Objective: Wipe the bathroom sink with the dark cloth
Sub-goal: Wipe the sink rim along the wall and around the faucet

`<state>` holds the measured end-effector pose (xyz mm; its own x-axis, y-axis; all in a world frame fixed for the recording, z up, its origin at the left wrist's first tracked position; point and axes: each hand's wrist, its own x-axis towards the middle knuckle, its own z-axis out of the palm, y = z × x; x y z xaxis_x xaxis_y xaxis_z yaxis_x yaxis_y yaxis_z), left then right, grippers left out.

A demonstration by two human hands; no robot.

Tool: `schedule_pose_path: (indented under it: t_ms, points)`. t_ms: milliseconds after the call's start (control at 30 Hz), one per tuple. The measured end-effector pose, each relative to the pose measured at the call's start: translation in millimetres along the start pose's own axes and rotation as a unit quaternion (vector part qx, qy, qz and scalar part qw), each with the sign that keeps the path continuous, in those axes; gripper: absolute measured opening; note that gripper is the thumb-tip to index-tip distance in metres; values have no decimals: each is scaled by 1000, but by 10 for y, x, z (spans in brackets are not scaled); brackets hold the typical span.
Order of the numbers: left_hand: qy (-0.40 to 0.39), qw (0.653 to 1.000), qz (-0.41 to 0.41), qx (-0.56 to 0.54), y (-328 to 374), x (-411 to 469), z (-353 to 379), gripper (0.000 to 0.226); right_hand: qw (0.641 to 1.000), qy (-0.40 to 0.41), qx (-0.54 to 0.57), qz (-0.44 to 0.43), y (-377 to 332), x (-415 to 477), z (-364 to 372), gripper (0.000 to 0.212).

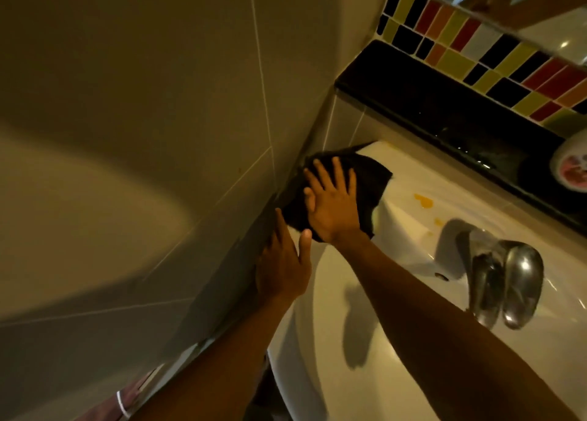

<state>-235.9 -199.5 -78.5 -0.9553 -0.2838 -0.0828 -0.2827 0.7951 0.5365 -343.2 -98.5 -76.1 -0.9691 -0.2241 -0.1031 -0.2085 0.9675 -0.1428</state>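
My right hand (332,207) presses flat, fingers spread, on the dark cloth (365,179) at the sink (349,293) corner; my left hand (282,261) rests open beside it, nearer me.

The sink (397,341) is white and glossy, smooth like glazed ceramic, with soft highlights. The dark cloth (371,179) on its far left corner looks matt and soft, a woven fabric. The tap (508,280) on the right is polished metal, mirror-bright. The ledge (444,102) behind is glossy black, and the mosaic tiles (476,48) above it are shiny. The wall tiles (143,102) on the left look smooth and satin.
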Motion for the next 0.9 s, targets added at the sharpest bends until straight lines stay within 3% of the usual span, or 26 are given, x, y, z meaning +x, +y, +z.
schedule_pose_path:
  t_ms: [100,233,367,500,600,767,900]
  points:
    - [2,1000,7,0,-11,5,-13,81,997,-13,-1,-74,392,-15,-93,55]
    - [1,998,44,-35,-29,24,0,73,996,-5,9,93,1000,-73,-205,57]
    - [10,998,65,5,-21,39,30,70,981,-23,-19,192,1350,-436,-223,58]
    - [-20,999,15,43,-7,56,30,73,944,8,46,325,1227,-843,-95,59]
    - [-36,999,9,32,1,49,14,76,927,19,95,361,1068,-1000,-47,60]
    - [-40,999,5,17,26,51,-1,84,924,35,57,377,812,-1168,75,67]
    - [-42,999,1,11,78,60,-24,86,874,45,139,464,723,-762,40,75]
